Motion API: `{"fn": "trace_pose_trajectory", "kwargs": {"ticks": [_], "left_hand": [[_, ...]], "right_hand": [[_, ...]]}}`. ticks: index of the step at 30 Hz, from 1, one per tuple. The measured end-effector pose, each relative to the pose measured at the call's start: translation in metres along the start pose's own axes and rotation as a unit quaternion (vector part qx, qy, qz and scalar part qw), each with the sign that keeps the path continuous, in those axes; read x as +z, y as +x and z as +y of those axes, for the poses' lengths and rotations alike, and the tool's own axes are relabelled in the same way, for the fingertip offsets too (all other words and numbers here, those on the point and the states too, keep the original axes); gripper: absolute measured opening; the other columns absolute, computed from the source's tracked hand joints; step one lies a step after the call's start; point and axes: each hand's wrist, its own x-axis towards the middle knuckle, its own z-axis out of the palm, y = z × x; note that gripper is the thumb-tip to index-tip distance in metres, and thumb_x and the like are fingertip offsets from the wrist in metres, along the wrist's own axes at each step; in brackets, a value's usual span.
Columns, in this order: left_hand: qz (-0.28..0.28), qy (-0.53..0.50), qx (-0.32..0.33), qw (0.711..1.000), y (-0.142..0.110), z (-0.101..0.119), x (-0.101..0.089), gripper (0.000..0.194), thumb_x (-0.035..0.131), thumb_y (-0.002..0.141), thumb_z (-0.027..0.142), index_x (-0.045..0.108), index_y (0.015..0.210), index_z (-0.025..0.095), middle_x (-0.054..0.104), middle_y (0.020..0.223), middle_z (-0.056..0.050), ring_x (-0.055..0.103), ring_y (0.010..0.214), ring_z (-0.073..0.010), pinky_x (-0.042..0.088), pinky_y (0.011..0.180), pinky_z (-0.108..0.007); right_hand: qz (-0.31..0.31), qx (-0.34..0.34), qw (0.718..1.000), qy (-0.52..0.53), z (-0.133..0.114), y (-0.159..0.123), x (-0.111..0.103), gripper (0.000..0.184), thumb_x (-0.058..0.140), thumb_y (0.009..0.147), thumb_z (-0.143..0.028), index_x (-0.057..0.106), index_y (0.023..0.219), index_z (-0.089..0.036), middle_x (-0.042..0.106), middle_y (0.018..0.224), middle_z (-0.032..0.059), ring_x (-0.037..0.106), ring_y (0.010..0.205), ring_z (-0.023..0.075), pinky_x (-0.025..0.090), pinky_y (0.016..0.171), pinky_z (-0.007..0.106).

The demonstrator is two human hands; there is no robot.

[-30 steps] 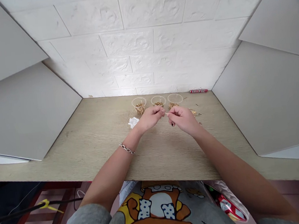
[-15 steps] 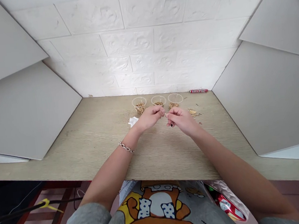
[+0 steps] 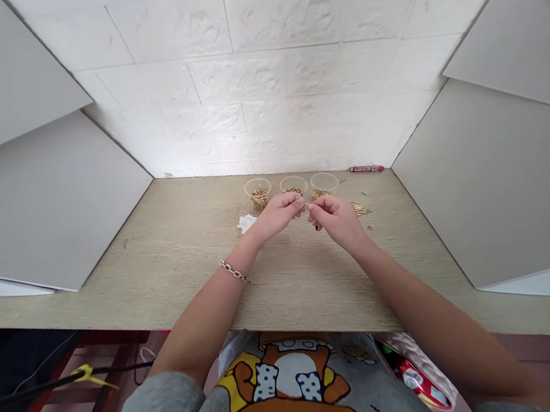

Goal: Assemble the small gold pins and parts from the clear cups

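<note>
My left hand (image 3: 280,213) and my right hand (image 3: 336,216) meet fingertip to fingertip above the wooden table (image 3: 162,257), both pinched on a tiny pale piece (image 3: 307,207) too small to make out. A chain bracelet (image 3: 234,272) circles my left wrist. Just behind the hands stand three small clear cups: the left cup (image 3: 258,192), the middle cup (image 3: 293,185) and the right cup (image 3: 324,183), each holding small golden parts.
Loose golden pins (image 3: 360,208) lie right of the cups. A white scrap (image 3: 246,223) lies left of my left hand. A red pen-like thing (image 3: 366,169) rests by the back wall. Grey panels (image 3: 488,177) flank both sides.
Both hands stay pinched together; they have shifted slightly up and away toward the cups. The view has tilted a little.
</note>
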Motion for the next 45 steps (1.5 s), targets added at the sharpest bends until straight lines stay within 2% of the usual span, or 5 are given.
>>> {"fn": "trace_pose_trajectory", "kwargs": {"ticks": [6, 16, 22, 33, 45], "left_hand": [[-0.027, -0.064, -0.003, 0.998, 0.000, -0.001, 0.005, 0.025, 0.047, 0.082, 0.035, 0.052, 0.067, 0.015, 0.047, 0.065, 0.001, 0.041, 0.062, -0.0092, 0.034, 0.063, -0.024], [-0.002, -0.092, -0.024, 0.995, 0.000, 0.000, 0.011, 0.025, 0.048, 0.081, 0.032, 0.048, 0.064, 0.015, 0.042, 0.060, 0.003, 0.039, 0.060, -0.0082, 0.033, 0.060, -0.023], [-0.015, -0.140, -0.032, 0.989, 0.000, -0.001, 0.014, 0.029, 0.047, 0.083, 0.036, 0.051, 0.066, 0.013, 0.044, 0.063, 0.001, 0.041, 0.060, -0.0079, 0.034, 0.058, -0.023], [0.051, -0.195, -0.076, 0.977, 0.002, -0.002, 0.016, 0.022, 0.051, 0.079, 0.031, 0.052, 0.065, 0.013, 0.048, 0.063, 0.001, 0.043, 0.058, -0.0065, 0.034, 0.056, -0.021], [0.047, -0.278, -0.096, 0.955, 0.003, -0.002, 0.016, 0.021, 0.056, 0.077, 0.031, 0.051, 0.066, 0.013, 0.048, 0.060, 0.002, 0.041, 0.051, -0.0047, 0.032, 0.051, -0.020]], "right_hand": [[0.013, -0.026, 0.998, 0.053, 0.003, 0.003, -0.002, 0.022, 0.059, 0.074, -0.040, 0.062, 0.074, -0.018, 0.062, 0.065, 0.0006, 0.049, 0.048, 0.0090, 0.041, 0.047, 0.024], [0.065, -0.144, 0.972, -0.174, 0.005, -0.004, 0.001, 0.017, 0.051, 0.081, -0.033, 0.064, 0.078, -0.021, 0.066, 0.074, 0.0028, 0.055, 0.061, 0.0137, 0.043, 0.061, 0.027], [0.097, -0.155, 0.967, -0.178, 0.005, -0.004, 0.002, 0.018, 0.050, 0.082, -0.033, 0.062, 0.077, -0.020, 0.065, 0.073, 0.0030, 0.055, 0.061, 0.0141, 0.043, 0.062, 0.027], [0.087, -0.141, 0.976, -0.144, 0.005, -0.005, 0.000, 0.028, 0.041, 0.087, -0.042, 0.056, 0.076, -0.021, 0.062, 0.071, 0.0026, 0.054, 0.061, 0.0151, 0.040, 0.062, 0.028], [-0.072, -0.034, 0.996, -0.042, 0.010, 0.000, 0.000, 0.045, 0.038, 0.082, -0.063, 0.042, 0.066, -0.022, 0.042, 0.057, -0.0034, 0.043, 0.047, 0.0111, 0.038, 0.050, 0.026]]}}
